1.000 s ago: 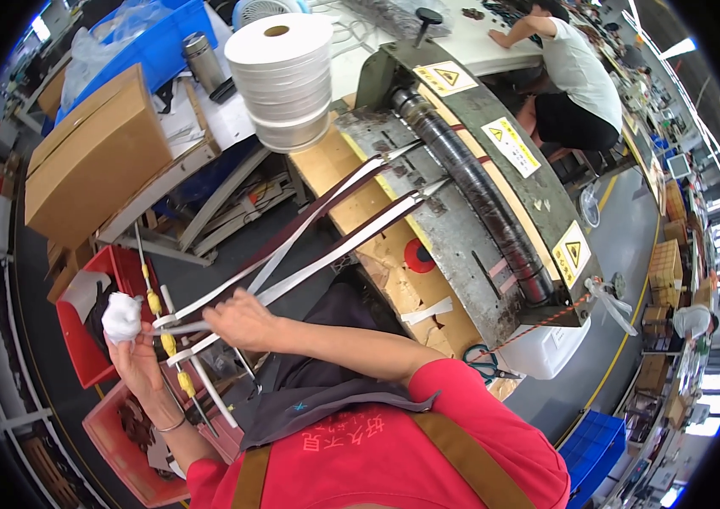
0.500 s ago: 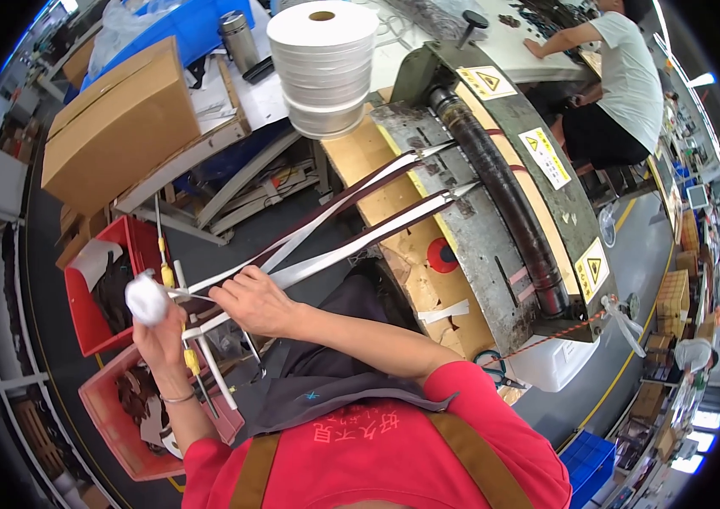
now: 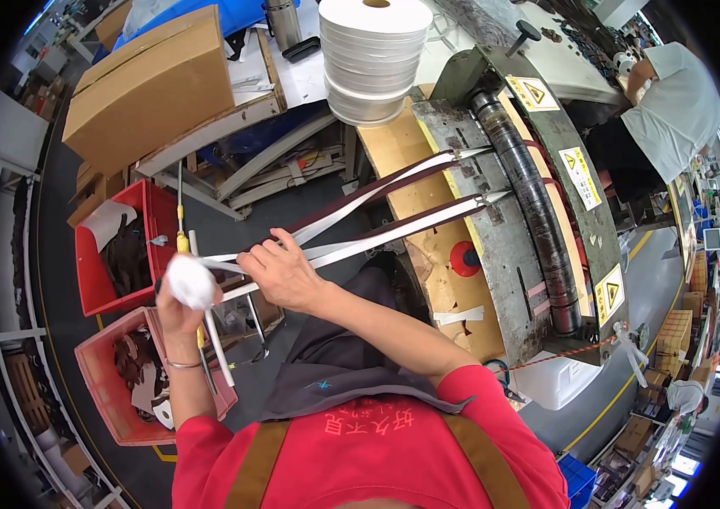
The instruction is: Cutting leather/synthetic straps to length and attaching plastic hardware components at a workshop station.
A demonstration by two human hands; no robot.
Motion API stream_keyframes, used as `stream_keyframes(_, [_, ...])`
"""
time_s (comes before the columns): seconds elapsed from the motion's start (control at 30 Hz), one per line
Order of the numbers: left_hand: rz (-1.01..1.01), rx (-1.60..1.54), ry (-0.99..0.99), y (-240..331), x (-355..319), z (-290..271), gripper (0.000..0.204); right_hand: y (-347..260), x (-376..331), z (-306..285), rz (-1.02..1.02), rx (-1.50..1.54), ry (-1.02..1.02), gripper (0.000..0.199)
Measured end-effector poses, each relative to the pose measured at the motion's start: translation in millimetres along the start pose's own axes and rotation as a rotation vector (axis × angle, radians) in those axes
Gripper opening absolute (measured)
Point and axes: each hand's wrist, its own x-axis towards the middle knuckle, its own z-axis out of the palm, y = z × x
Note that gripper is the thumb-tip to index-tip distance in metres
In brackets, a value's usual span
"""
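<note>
Left hand: The worker's left hand [image 3: 180, 317] is cupping a white wad [image 3: 192, 282] near the bins, its fingers partly hidden behind the bundle.
Right hand: The right hand [image 3: 282, 271] is pinching a white strip [image 3: 221, 264] just beside the wad, one finger standing raised.
Good handling: Light, even tension is probably serving best here, with the strip lying flat between the fingers and clear of the yellow-fitted stand [image 3: 182, 243].
Bins: A pink bin [image 3: 92, 390] and a red bin [image 3: 91, 276] are sitting to the left, holding dark scraps.
Long strips: White strips [image 3: 428, 217] and dark red ones [image 3: 424, 172] are stretching toward the machine; untwisted edges are likely mattering most.
Machine: A dark roller [image 3: 529, 204] is lying across the metal bed.
Desk: A big white spool [image 3: 374, 68] is standing beyond, while a co-worker [image 3: 678, 97] is sitting farther off.
</note>
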Motion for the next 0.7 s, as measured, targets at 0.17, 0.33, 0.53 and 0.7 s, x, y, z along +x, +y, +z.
stream_keyframes(0.17, [0.361, 0.37, 0.453, 6.2, 19.4, 3.4, 0.035, -7.2, -5.6, 2.9, -0.039, 0.018, -0.048, 0.021])
stream_keyframes(0.33, [-0.346, 1.336, 0.161, -1.8, 20.5, 1.1, 0.03, -7.2, 8.7, -8.8, -0.111, -0.004, -0.016, 0.019])
stream_keyframes(0.53, [-0.244, 0.244, 0.005, -14.2, 3.9, -14.9, 0.03, 3.5, 2.3, -11.0, -0.043, 0.048, -0.172, 0.036])
stream_keyframes(0.7, [-0.067, -0.03, 0.044, -15.4, 10.7, -8.0, 0.037, 1.3, -2.1, -14.7, 0.079, -0.104, 0.031, 0.053])
